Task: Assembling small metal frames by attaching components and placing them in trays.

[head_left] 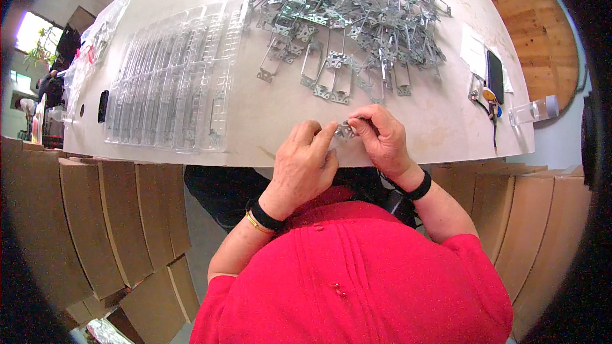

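Note:
Close to the table's near edge, a small silvery metal bracket [345,130] is pinched between my two hands, and fingers cover part of it. My left hand [302,160] grips its left end with thumb and fingers. The other end sits between the thumb and forefinger of my right hand [384,143]. Just beyond my hands spreads a large tangled pile of metal brackets [357,16], many with long thin rods or frames. On the left lie see-through plastic trays [175,83] with narrow slots, some apparently holding metal parts.
A phone [494,71], a tool with a dark cord [491,100] and a see-through bottle [534,110] lie at the right of the white table [421,134]. A small black object [102,107] is by the trays. Cardboard boxes [95,223] line both sides below.

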Tool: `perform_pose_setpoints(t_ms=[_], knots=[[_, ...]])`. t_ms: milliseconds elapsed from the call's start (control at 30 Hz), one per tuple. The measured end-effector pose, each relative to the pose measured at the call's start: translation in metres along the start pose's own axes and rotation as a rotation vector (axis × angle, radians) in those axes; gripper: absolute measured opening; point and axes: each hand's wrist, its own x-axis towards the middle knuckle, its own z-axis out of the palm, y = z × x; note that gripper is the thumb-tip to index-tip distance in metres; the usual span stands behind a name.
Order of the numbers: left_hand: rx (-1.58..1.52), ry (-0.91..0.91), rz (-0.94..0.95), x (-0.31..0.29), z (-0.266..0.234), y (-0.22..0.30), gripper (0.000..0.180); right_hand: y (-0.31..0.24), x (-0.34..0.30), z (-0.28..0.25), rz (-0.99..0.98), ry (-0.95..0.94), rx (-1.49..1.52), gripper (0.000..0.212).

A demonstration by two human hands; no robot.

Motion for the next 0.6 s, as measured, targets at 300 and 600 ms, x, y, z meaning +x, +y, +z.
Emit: perform_pose_setpoints(t_ms=[300, 600], knots=[[0.003, 0.003, -0.004, -0.0005, 0.0004, 0.0004, 0.05, -0.0009, 0.0039, 0.0005, -0.097, 0.013, -0.024, 0.012], [0.004, -0.001, 0.002, -0.001, 0.0007, -0.0006, 0.051, -0.0034, 0.0041, -0.0014, -0.098, 0.007, -0.066, 0.011]])
